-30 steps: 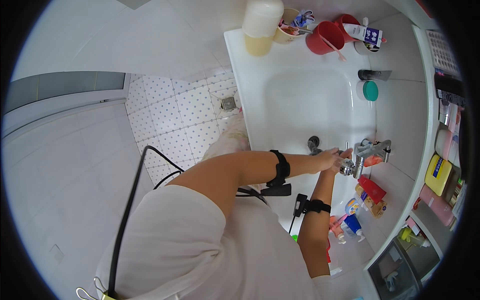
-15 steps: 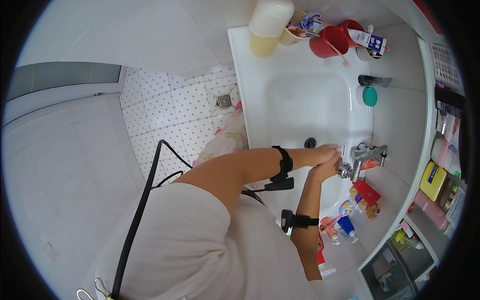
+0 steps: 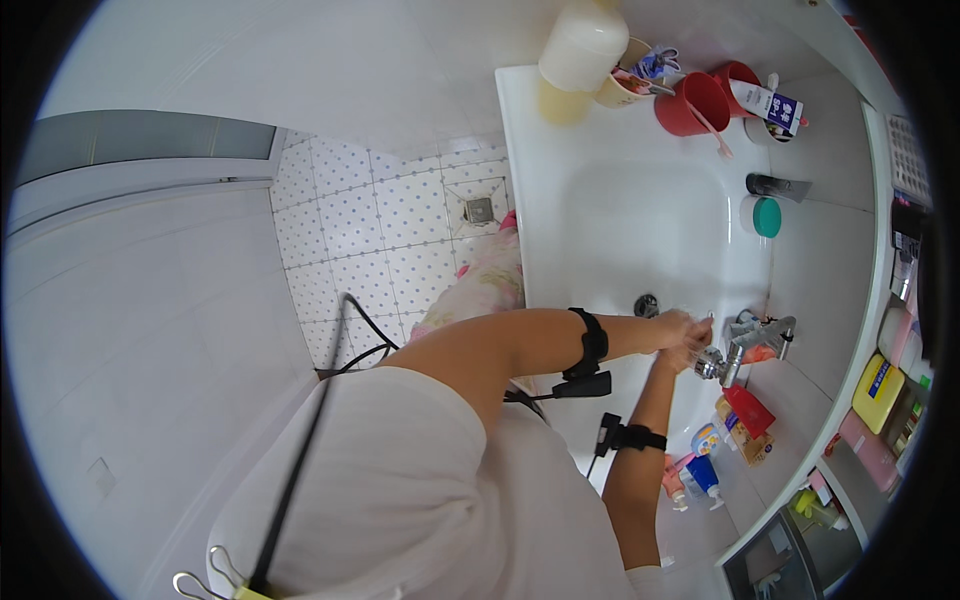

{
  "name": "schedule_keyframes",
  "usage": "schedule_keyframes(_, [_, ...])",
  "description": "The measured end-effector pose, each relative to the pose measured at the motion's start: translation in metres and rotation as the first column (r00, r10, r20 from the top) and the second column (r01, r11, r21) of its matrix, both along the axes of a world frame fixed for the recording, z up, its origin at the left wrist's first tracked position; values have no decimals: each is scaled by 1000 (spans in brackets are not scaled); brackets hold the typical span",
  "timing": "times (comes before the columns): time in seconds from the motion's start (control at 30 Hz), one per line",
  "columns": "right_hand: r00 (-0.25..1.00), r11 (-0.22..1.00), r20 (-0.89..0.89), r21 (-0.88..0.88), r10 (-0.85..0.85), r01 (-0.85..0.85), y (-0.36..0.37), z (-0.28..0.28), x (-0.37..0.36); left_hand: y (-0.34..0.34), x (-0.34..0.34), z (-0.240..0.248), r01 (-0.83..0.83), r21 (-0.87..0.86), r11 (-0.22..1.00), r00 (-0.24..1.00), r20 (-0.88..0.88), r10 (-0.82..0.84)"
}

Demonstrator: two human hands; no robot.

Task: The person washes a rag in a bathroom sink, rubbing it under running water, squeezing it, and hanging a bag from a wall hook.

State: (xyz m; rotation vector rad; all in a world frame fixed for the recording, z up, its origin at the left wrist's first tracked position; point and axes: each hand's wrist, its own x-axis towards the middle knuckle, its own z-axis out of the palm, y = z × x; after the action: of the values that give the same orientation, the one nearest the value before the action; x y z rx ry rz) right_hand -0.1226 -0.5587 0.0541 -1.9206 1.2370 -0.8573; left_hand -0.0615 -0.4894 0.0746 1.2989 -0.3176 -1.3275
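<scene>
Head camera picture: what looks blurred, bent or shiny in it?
In the head view, the black cable at lower left is smeared; the white cabinet edge at right bows; bright streaks glare on the white basin; the left hand and right hand overlap, their outlines indistinct.

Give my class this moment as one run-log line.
left hand and right hand: close together | nearest: chrome faucet | below: white basin | grip: unclear
</scene>
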Motion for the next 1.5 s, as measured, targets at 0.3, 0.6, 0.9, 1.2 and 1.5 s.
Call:
schedule_keyframes(0.3, [952, 570, 239, 763, 189, -305, -41, 31, -37, 38, 38, 20, 382, 271, 883, 720, 512, -469])
schedule_keyframes(0.6, [871, 654, -28, 673, 490, -346, -20, 24, -73, 12, 16, 16, -170, -128, 977, 984, 40, 176])
schedule_keyframes(0.9, [938, 715, 291, 615, 186, -332, 41, 41, 4, 0, -1, -46, -632, 76, 771, 599, -583, 548])
schedule_keyframes(1.2, [960, 962, -71, -3, 272, -272, -6, -28, -26, -17, -22, -11, -352, 44, 935, 928, -112, 355])
schedule_keyframes(1.5, [997, 945, 77, 324, 23, -47, 20, 14, -10, -30, -40, -18, -102, -60, 993, 976, -201, 88])
